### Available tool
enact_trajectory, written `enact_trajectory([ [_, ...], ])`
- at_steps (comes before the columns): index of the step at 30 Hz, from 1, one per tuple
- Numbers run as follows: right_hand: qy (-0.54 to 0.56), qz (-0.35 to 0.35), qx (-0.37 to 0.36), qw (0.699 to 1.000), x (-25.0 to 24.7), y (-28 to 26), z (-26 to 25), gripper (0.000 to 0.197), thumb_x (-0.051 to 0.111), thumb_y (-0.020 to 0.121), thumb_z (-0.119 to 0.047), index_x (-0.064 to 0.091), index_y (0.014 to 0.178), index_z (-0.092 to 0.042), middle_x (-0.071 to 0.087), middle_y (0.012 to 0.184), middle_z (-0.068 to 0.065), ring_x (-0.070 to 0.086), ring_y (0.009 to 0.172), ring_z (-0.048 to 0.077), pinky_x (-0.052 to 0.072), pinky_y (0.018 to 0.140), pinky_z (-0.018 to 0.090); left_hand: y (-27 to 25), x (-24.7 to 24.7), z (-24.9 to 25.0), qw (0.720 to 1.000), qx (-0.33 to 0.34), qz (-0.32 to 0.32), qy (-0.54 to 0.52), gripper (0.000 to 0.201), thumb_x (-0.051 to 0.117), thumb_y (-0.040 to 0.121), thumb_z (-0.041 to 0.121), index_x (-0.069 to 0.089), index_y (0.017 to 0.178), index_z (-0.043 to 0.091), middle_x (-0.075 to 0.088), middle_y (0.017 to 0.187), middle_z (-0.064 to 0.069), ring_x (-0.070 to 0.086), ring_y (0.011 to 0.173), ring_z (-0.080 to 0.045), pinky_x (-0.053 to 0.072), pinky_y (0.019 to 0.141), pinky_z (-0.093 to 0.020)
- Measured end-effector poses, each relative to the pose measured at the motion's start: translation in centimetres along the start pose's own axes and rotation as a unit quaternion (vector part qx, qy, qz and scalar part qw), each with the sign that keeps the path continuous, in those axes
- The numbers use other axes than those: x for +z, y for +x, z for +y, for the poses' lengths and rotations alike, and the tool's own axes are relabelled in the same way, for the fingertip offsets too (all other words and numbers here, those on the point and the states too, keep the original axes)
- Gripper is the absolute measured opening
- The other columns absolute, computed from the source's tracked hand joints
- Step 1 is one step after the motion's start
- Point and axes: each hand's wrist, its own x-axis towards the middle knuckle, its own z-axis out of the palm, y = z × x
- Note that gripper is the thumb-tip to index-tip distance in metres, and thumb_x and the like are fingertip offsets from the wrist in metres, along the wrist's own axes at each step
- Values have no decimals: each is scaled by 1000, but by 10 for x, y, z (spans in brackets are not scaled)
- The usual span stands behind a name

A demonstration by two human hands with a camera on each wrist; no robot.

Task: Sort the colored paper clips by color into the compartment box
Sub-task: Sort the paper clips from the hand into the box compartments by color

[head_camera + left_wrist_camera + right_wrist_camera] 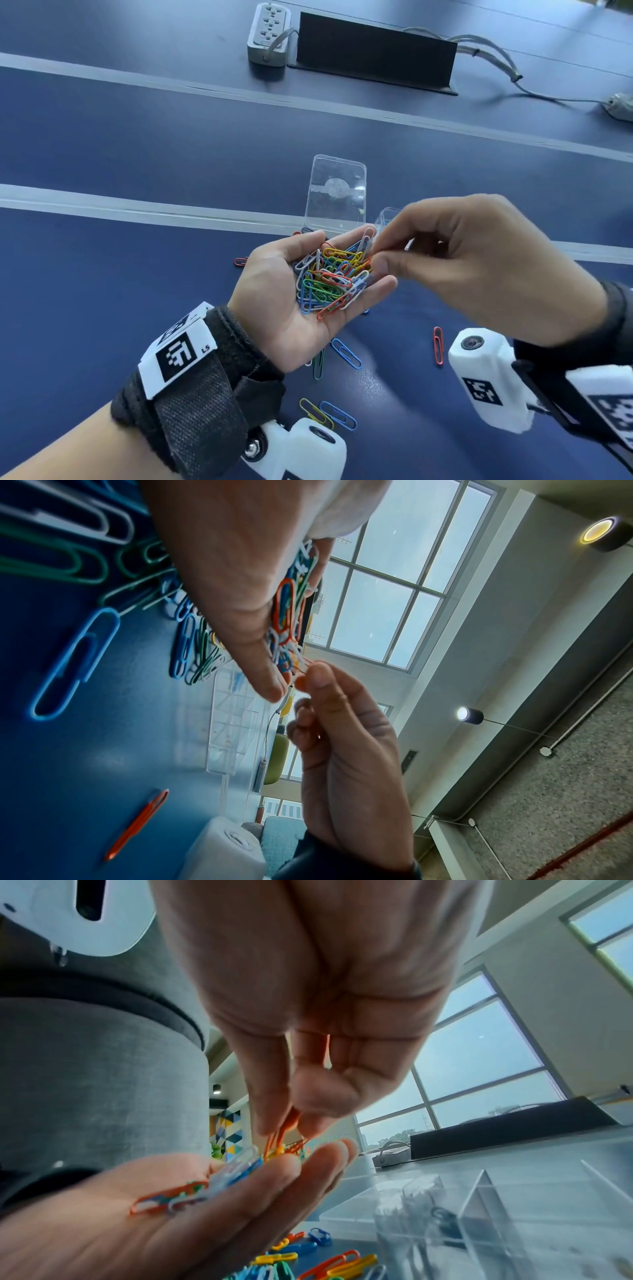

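Together, our hands meet: the left hand (291, 301) cups a paper clip pile (330, 279), clips pointing every way; our right hand (479, 270) pinches an orange clip (284, 1131) hanging lengthwise. Beyond, the clear compartment box (337, 192) lies on the tabletop (102, 274).

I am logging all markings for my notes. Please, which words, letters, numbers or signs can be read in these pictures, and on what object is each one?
"LS": printed beside the black square code on the white tag strapped to the left wrist.
White tags at the right wrist: only square code patterns, no letters I can read.
Clear plastic lid: a round pale sticker, no readable print.
Power strip: no legible marking.
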Motion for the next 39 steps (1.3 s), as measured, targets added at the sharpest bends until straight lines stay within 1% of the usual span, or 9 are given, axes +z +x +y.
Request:
enact_trajectory([
  [2,86,7,34,996,-4,-3,2,7,73,73,-17,68,68,-17,69,62,-11,59,51,4,43,53,10,0,1,1,1000,2,-3,-6,43,43,84,22,67,106,-7,70,105,-24,71,83,-34,52,80,-55],
  [4,194,2,72,978,-8,-7,6,13,73,72,-16,62,66,-13,74,74,3,68,63,13,55,59,23,0,1,1,1000,-3,-6,-14,43,40,90,23,66,105,-8,70,104,-27,71,83,-37,51,79,-57],
  [8,317,-6,114,942,-10,-11,15,33,56,81,10,62,62,-17,73,78,13,71,72,21,55,59,22,-1,3,-1,1000,-16,-6,-15,43,43,85,21,66,106,-8,68,108,-29,69,93,-40,53,77,-57],
  [15,296,-13,77,952,-1,-9,13,23,57,82,13,67,80,-8,75,77,3,71,70,13,57,65,21,-1,2,-4,1000,-21,-2,-12,47,37,92,24,61,122,-5,65,119,-23,63,111,-36,53,85,-52],
  [17,270,-3,45,962,-1,-8,10,23,60,80,14,68,81,-8,75,77,1,71,71,12,57,67,22,-1,2,-3,1000,-13,-3,-11,46,40,89,22,64,116,-7,68,114,-23,68,99,-36,53,81,-54],
  [21,205,-1,2,979,-2,-5,4,23,67,77,9,70,84,-13,74,84,8,71,80,20,58,75,39,-1,2,-4,1000,-4,-8,3,42,42,87,22,72,96,-6,72,97,-21,71,79,-33,54,78,-53],
  [25,216,29,-17,976,-3,-5,3,23,69,75,7,70,82,-14,74,80,0,70,77,14,57,71,30,-1,2,-3,1000,-7,-12,1,41,42,87,21,70,101,-6,71,101,-24,71,83,-38,55,79,-53],
  [31,216,47,-27,975,-5,-4,1,19,68,72,-3,69,80,-20,73,79,0,70,77,14,58,74,37,0,2,-3,1000,-5,-13,1,42,42,89,22,74,91,-5,70,92,-23,70,73,-35,57,72,-49],
  [39,213,44,-19,976,-1,-3,4,19,68,73,-3,69,80,-21,72,77,-3,67,74,12,56,72,33,1,3,-3,1000,-4,-14,22,34,50,76,21,74,87,0,68,85,-20,66,67,-31,59,67,-41],
])
